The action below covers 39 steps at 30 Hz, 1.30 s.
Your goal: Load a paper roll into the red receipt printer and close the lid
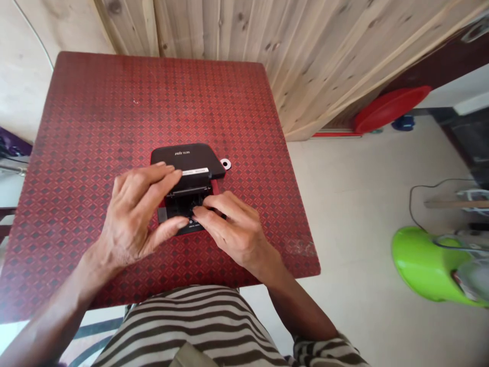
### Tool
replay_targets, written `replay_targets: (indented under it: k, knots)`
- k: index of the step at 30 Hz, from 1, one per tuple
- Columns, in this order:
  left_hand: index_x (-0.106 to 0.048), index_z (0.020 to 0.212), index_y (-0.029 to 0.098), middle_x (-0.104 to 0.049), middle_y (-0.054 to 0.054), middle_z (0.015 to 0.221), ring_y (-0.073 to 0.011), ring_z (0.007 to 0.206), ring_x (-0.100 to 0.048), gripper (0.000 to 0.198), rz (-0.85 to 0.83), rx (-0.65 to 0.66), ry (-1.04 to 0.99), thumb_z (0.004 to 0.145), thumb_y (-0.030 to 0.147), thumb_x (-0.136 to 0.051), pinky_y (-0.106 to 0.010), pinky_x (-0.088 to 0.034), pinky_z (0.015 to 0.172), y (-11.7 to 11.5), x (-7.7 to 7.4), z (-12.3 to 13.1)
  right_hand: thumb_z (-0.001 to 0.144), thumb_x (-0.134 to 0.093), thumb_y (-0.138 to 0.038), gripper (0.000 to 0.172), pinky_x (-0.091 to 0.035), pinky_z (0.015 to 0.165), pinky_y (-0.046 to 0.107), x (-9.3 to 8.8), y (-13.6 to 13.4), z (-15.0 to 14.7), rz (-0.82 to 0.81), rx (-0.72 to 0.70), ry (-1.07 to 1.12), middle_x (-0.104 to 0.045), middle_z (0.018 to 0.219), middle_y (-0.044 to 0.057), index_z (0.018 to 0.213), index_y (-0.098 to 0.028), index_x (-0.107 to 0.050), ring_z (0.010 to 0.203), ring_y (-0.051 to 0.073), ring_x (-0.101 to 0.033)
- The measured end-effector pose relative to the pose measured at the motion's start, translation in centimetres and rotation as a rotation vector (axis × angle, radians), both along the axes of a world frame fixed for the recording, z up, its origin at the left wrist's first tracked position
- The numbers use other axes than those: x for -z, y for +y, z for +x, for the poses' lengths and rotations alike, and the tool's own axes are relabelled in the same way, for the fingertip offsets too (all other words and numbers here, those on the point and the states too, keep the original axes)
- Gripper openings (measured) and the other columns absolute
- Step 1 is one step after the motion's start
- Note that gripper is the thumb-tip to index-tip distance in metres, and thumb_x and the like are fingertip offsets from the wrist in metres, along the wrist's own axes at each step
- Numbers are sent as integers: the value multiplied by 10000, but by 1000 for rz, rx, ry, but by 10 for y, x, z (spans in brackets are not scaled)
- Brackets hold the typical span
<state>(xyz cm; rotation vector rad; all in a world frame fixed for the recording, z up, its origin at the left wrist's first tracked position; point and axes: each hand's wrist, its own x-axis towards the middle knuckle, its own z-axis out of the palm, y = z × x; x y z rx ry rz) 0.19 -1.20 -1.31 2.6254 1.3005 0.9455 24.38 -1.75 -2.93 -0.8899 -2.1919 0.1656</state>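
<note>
Head view, looking down over the bench (95, 112), a red table with a diamond-pattern top.

- Thing in hand: one flat black plastic box (187, 155) with rounded corners, lying near the middle of the bench, a little towards me. The far half is a closed, glossy lid with a white label strip (194, 172). The near half is an open recess (185, 201) with dark fittings inside; detail too small to read.
- Left hand (133, 219): clamped on the box. The fingers lie over the top by the label and the thumb presses on the near edge.
- Right hand (229, 229): fingertips bunched at the open recess, touching the box. I cannot tell whether they pinch some small part.
- Handling, my judgement: light, stiff shell; the smooth lid is likely slippery under dry fingers. The recess fittings look thin and could break. I would hold it by the outer side edges or the closed lid and keep the load off the recess parts.
- Count: one box, one label strip, one small white flat ring (225, 163) just beside the box's right far corner, two hands.
- Off the bench, on the floor: one red basin (389, 107) against the plank wall, one bright green plastic base (424, 265).
</note>
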Motion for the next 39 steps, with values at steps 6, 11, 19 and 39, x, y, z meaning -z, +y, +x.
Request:
replay_targets:
  k: [6,11,19,39]
  knots:
    - [-530,1551,112,-652,-220,1445,-382,1452,-587,737,41,9,14,1013,597,-667,-496,-458,1202,-29,34,8,1044,-658,-109,140,-578,728,298,-2,-1,-3,12,43,-33,-747,886,53,956,-169,-749,788,158,-648]
    - [-532,1556,140,-669,-198,1434,-378,1431,-608,751,65,-38,20,972,561,-747,-505,-459,1206,-32,41,12,1035,-714,-172,54,-619,785,318,-1,-4,1,-29,25,38,-778,955,68,1078,-164,-747,837,169,-692]
    - [-567,1503,168,-715,-160,1377,-353,1375,-655,723,101,-57,31,928,530,-815,-507,-466,1194,-28,39,14,1038,-714,-207,90,-576,698,309,6,10,33,-109,306,299,-806,925,9,1045,-258,-789,808,153,-729]
    - [-630,1440,241,-632,-153,1351,-343,1275,-653,576,237,-195,-67,947,498,-779,-510,-586,1043,-50,72,-8,967,-655,-262,145,-509,727,340,94,40,61,-436,476,170,-713,842,28,949,-218,-791,703,181,-616]
